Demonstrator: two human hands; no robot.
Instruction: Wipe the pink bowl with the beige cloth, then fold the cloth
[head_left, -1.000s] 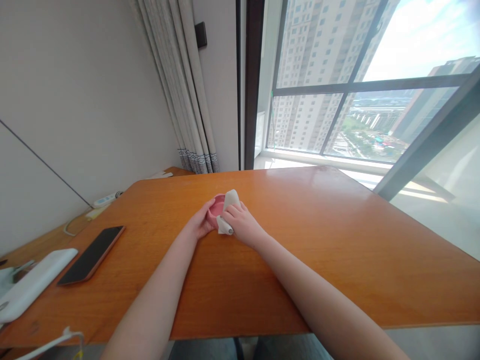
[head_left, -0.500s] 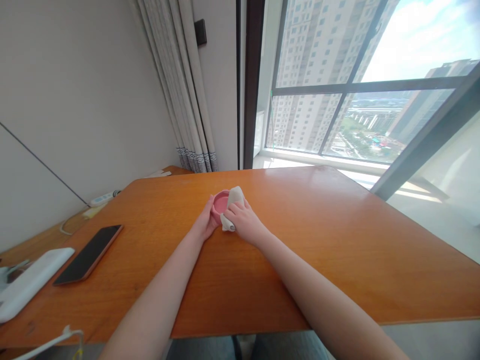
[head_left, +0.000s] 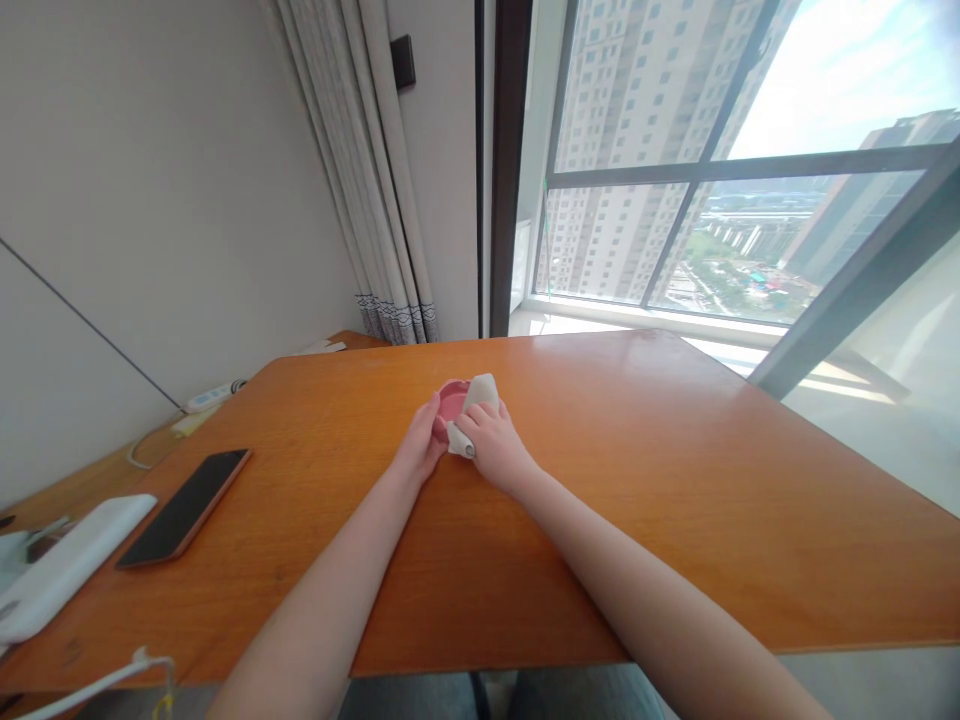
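Pink round shallow dish [head_left: 451, 402], folded white cloth [head_left: 481, 389].
We log both short of the far edge of the brown wooden table [head_left: 675, 490]: left hand [head_left: 421, 438] fingers gripping the dish, right hand [head_left: 495, 440] fingers holding cloth against it; a slack left grip could let it slip.

A glossy brown wooden table [head_left: 712, 500] carries a dark-screened phone [head_left: 185, 508] near its left edge, lying flat at a slant. Closer to that edge, beside the phone, rests a flat white box [head_left: 75, 568], while a white cable [head_left: 97, 686] reaches over the near left corner.
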